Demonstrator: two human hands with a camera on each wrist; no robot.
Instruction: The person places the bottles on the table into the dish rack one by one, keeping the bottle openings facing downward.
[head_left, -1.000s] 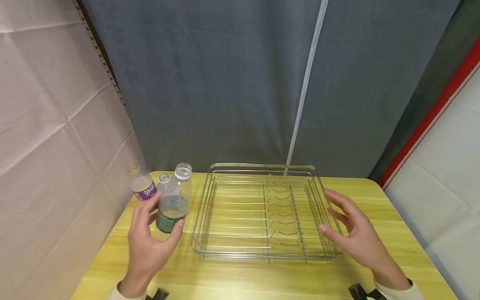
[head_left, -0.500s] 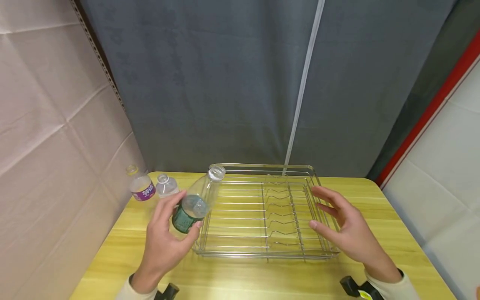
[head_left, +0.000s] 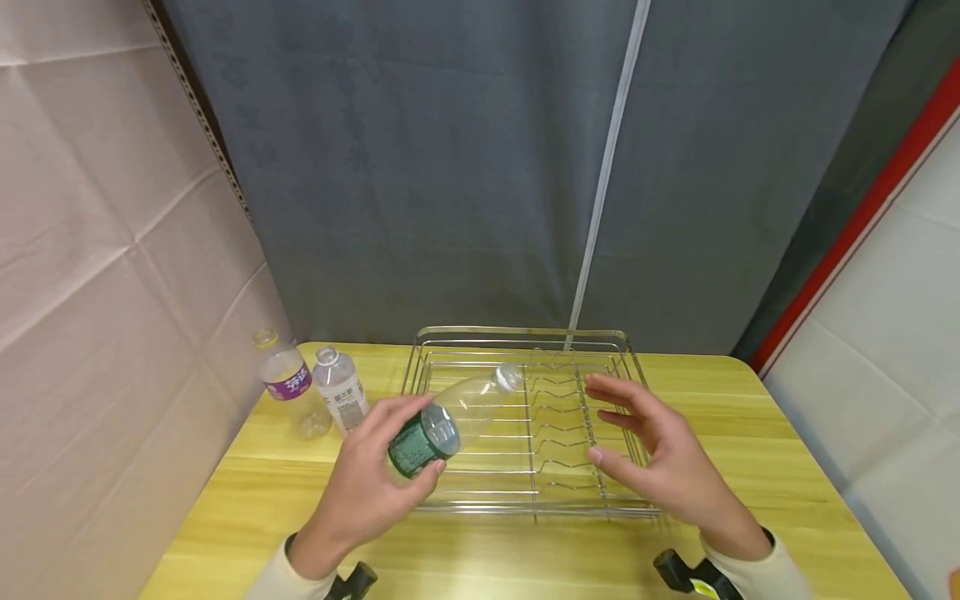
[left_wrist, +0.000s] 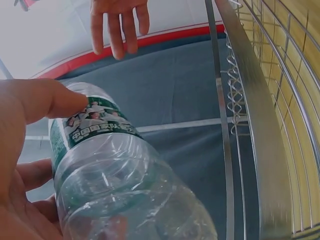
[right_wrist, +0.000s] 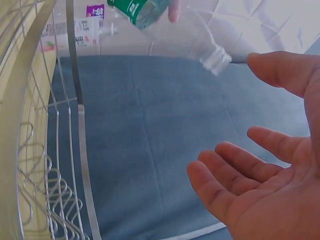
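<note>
My left hand point(head_left: 375, 483) grips a clear plastic bottle point(head_left: 474, 404) around its green label, near the base. The bottle is tilted, its uncapped neck pointing right, over the left part of a wire dish rack point(head_left: 495, 507). In the left wrist view, the thumb presses the green label point(left_wrist: 102, 122) of the bottle. Above the rack's right side hovers my right hand point(head_left: 660, 454), thumb and fingers spread apart with nothing between them. The right wrist view shows that same right hand point(right_wrist: 260, 185) with the bottle neck point(right_wrist: 216, 60) some way off from the fingers.
Left of the rack stand two more clear bottles: one with a white label point(head_left: 343, 392), one with a purple label point(head_left: 288, 383). The rack rests on a yellow wooden table point(head_left: 525, 567). A grey curtain point(head_left: 450, 167) hangs behind, and a pale cloth wall point(head_left: 112, 292) rises at the left.
My left hand has carried the green-labelled bottle rightward from beside the other bottles to over the rack, tipping it from upright to slanted. My right hand has moved left over the rack.
</note>
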